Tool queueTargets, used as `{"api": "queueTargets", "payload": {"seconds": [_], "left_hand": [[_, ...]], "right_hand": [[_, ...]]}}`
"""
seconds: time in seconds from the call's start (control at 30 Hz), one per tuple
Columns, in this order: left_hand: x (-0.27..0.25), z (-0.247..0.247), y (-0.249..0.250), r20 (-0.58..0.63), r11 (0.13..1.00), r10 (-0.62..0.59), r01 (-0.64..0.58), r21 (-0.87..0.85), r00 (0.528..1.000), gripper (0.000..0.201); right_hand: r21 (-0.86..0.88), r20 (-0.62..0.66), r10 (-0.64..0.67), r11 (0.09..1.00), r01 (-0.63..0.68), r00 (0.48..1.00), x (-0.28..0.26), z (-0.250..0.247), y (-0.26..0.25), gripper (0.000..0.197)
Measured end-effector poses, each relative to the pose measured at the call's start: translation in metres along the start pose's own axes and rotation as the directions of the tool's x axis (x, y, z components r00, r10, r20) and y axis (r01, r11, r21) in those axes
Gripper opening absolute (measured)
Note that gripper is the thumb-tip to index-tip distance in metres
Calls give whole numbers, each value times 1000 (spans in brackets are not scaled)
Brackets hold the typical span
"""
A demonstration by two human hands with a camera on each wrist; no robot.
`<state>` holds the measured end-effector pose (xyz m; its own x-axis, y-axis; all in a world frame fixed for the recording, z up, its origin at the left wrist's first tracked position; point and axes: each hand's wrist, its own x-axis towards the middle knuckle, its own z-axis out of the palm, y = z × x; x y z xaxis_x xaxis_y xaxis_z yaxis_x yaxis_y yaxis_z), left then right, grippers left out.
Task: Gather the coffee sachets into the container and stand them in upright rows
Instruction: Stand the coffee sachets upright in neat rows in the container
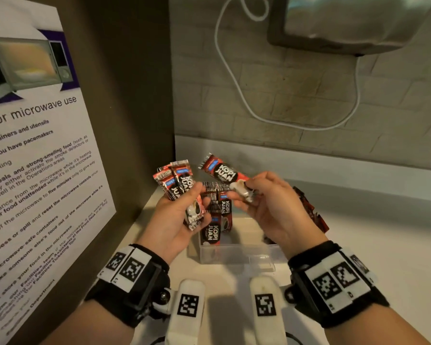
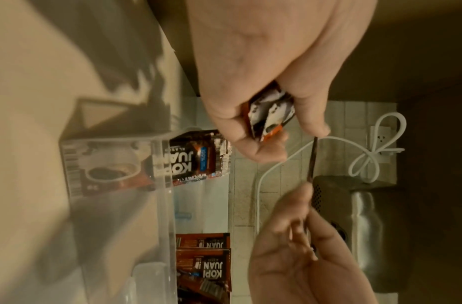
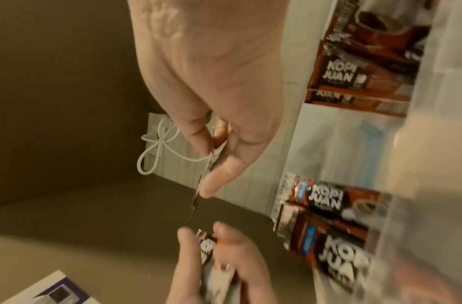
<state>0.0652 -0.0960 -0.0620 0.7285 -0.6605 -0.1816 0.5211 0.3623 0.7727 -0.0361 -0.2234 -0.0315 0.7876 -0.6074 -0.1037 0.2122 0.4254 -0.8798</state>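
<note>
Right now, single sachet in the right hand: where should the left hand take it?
Pinch the free printed end of the single sachet, coming from the left. The right hand pinches its lower end, and it tilts up-left toward the left hand, which already holds a sachet bundle.

We saw the coffee sachets (image 1: 213,227) printed red and black, with white "KOPI JUAN" lettering, a small blue patch and a white cup of dark coffee at the foot (the top seams carried black-and-white barcode stripes). The container (image 1: 237,255) was clear plastic. The tabletop (image 1: 383,245) was off-white, the brick wall (image 1: 296,95) pale grey with a white cable (image 1: 234,75) looping across it. The poster (image 1: 35,145) was white with black text and a purple band.
</note>
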Motion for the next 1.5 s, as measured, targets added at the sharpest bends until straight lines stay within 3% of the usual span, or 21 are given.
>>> {"api": "queueTargets", "payload": {"seconds": [0.03, 0.1, 0.2, 0.27, 0.37, 0.47, 0.57, 0.63, 0.7, 0.83, 1.0, 1.1, 1.3, 1.4, 1.5], "left_hand": [[0, 3, -1, -10, 999, 26, -26, -18, 1000, 33], [1, 7, -4, -26, 997, 74, -74, -29, 997, 34], [2, 7, -5, -73, 992, 118, -115, 51, 990, 24], [2, 5, -5, -72, 984, 112, -101, 144, 991, 26], [0, 4, -10, -27, 964, 61, -52, 259, 998, 29], [-2, 6, -7, -11, 972, 26, -22, 236, 1000, 20], [1, 1, 4, -68, 988, 3, 7, 153, 998, 15], [3, -5, 12, -128, 999, -22, 25, 28, 991, 11], [4, -10, 17, -169, 997, -40, 27, -79, 985, 14], [6, -18, 15, -241, 994, -86, 66, -88, 967, 16], [4, -26, 8, -204, 987, -149, 156, 21, 968, 35], [5, -30, 8, -184, 982, -181, 188, 21, 966, 46], [6, -31, 7, -209, 984, -170, 176, 8, 963, 43], [7, -31, 6, -219, 983, -178, 183, 7, 959, 44], [9, -29, 4, -239, 982, -183, 189, 5, 954, 43]], "right_hand": [[-11, 35, 24, 1000, -24, 999, -2, 2, 5, 23], [-189, 75, 33, 982, -18, 997, -6, 6, 17, 25], [-519, 98, -3, 853, 53, 995, -11, 8, 27, 25], [-590, 116, -43, 800, 104, 992, -11, 7, 24, 19], [-624, 141, -90, 765, 159, 986, -11, 8, 16, 13], [-652, 110, -87, 746, 138, 990, -6, 7, 9, 12], [-570, -40, -111, 818, 69, 993, 8, -5, 1, 6], [-534, -155, -139, 845, 35, 978, 21, -16, 1, 15], [-601, -219, -155, 799, -8, 963, 32, -26, 8, 23], [-763, -231, -98, 636, -117, 968, 45, -31, 30, 12], [-753, -258, 67, 611, -244, 964, 56, -26, 45, 25], [-793, -261, 62, 555, -251, 963, 59, -25, 50, 22], [-865, -227, -33, 467, -186, 973, 62, -24, 57, 26], [-891, -207, -33, 418, -175, 978, 61, -24, 58, 22], [-904, -197, 5, 386, -184, 980, 60, -22, 59, 29]]}}
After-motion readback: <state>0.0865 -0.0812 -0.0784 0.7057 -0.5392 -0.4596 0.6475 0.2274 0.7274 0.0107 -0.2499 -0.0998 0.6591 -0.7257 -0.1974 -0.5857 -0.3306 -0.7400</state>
